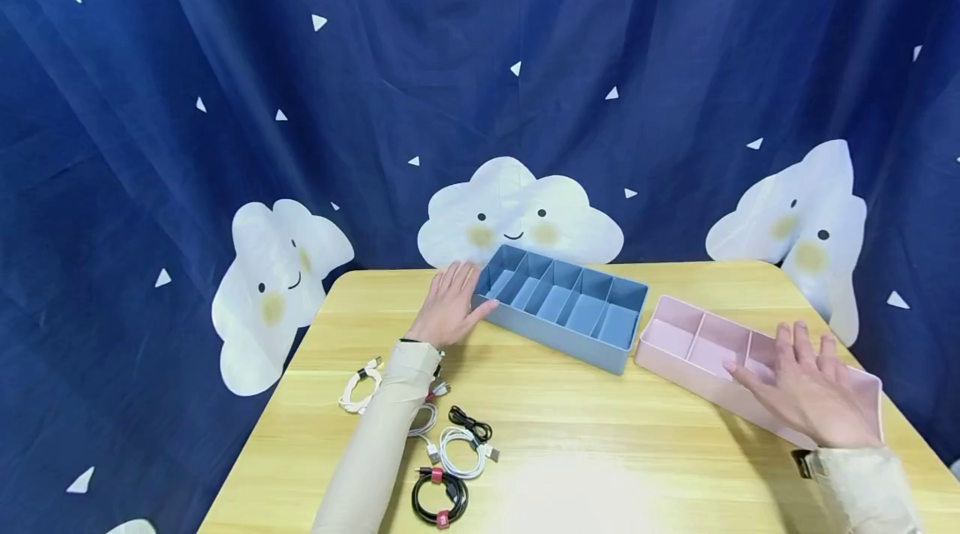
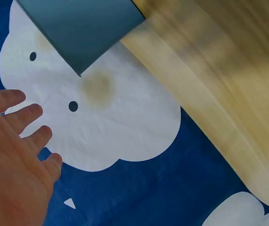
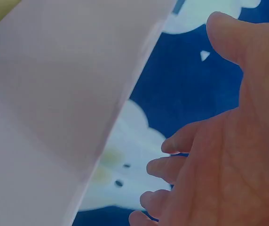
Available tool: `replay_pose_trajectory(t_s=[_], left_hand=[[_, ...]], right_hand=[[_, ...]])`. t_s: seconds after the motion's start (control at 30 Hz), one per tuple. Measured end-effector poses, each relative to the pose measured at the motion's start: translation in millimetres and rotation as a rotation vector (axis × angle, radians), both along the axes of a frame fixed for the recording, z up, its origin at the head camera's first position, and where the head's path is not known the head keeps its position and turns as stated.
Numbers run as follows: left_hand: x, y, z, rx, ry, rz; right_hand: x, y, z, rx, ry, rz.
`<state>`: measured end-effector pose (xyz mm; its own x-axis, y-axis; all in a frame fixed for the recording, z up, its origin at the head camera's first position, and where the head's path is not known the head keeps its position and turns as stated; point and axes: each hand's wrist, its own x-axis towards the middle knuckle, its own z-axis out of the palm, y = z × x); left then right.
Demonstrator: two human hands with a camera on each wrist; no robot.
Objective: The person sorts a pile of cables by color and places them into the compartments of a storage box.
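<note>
My left hand (image 1: 447, 309) is at the left end of a blue divided box (image 1: 558, 337), its fingers extended and the thumb by the near rim. In the left wrist view the fingers of that hand (image 2: 17, 155) look relaxed, apart from the box wall (image 2: 83, 33). Over a pink divided box (image 1: 697, 382) my right hand (image 1: 813, 392) is spread, covering part of its compartments. The right wrist view shows a gap between the right hand (image 3: 233, 155) and the pink wall (image 3: 54, 117). Neither hand grips anything.
Coiled cables lie at the table's left front: a white one (image 1: 347, 395), a small black one (image 1: 471, 424), a white one (image 1: 445, 457), and a black one with red ties (image 1: 416, 504). My left sleeve partly hides a grey cable (image 1: 431, 424). A blue curtain (image 1: 390, 84) hangs behind.
</note>
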<state>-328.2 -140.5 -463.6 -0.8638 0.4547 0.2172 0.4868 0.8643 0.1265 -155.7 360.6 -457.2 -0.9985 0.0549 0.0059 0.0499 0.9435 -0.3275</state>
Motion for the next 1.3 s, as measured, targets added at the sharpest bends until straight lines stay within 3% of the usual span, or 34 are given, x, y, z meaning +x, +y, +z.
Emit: replay_pose_trajectory(t_s=[0.23, 0.5, 0.7, 1.0, 1.3], left_hand=[[-8.9, 7, -4.8, -0.010, -0.016, -0.025], [-19.3, 10, -20.2, -0.041, -0.034, -0.028], [-30.2, 13, -26.9, -0.043, -0.055, -0.037], [-42.4, 13, -32.1, -0.065, -0.051, -0.035], [-48.4, 9, -37.2, -0.051, -0.074, -0.038]], right_hand=[[19.3, 20, -18.6, 0.028, 0.049, -0.101], [34.0, 30, -32.5, 0.061, 0.067, -0.129], [39.6, 39, -37.7, 0.031, 0.012, -0.148], [45.8, 37, -41.4, 0.001, 0.060, -0.160], [49.2, 38, -41.0, -0.014, -0.016, -0.214]])
